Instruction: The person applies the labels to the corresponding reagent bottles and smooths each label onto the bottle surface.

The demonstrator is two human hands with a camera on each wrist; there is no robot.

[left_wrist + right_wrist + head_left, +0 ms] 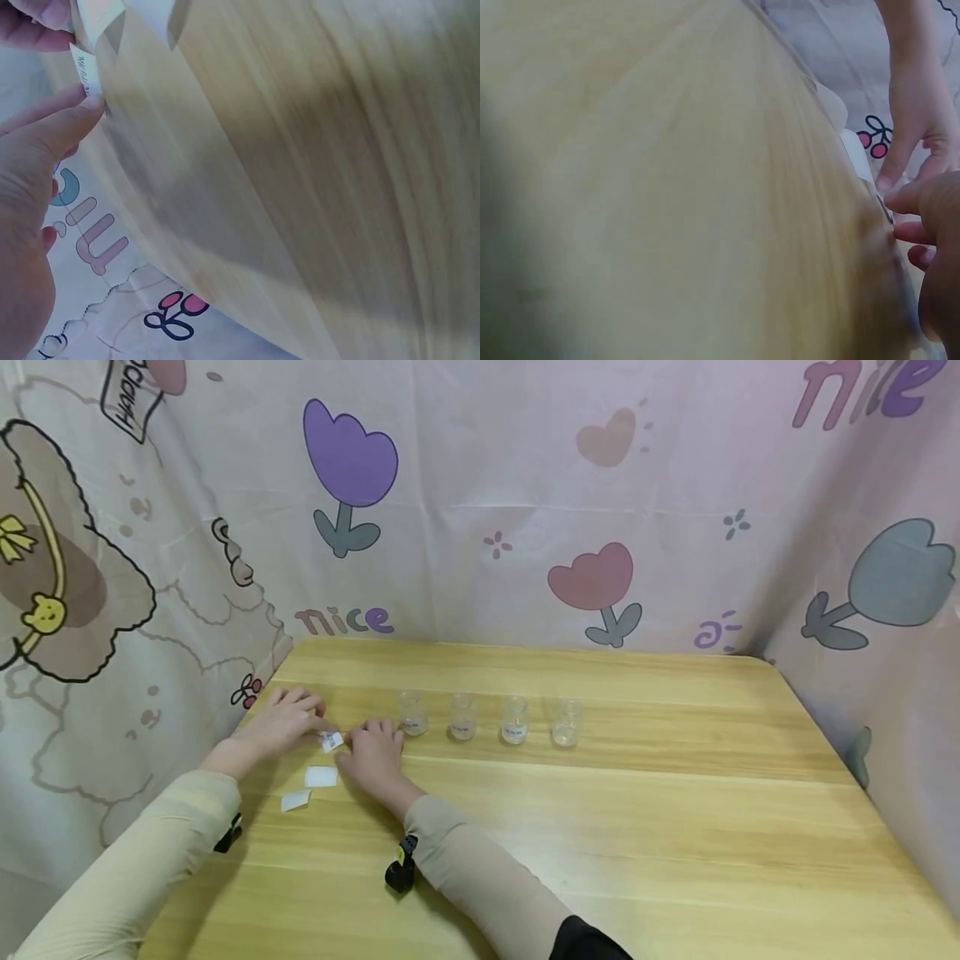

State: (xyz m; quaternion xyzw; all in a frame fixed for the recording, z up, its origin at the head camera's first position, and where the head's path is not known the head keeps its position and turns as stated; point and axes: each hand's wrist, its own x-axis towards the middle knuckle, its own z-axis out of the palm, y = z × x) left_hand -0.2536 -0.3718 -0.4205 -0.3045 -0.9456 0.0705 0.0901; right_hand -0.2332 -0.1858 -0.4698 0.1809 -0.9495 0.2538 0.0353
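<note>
My left hand (283, 725) pinches a small white paper label (332, 741) between thumb and finger, at the left side of the wooden table. Dark writing shows on the label (86, 71) in the left wrist view. From the other side, my right hand (375, 756) reaches to the label with its fingers bent; whether it grips the paper is unclear. In the right wrist view the two hands' fingertips almost meet, and the label is mostly hidden. Nearer my body lie two more white papers, one flat (321, 776) and one slightly tilted (296, 800).
Several small clear glass jars stand in a row right of my hands, from the leftmost jar (412, 714) to the rightmost jar (567, 727). Printed labels show on the left three. A patterned cloth (480, 485) hangs behind and beside the wooden table (637, 852).
</note>
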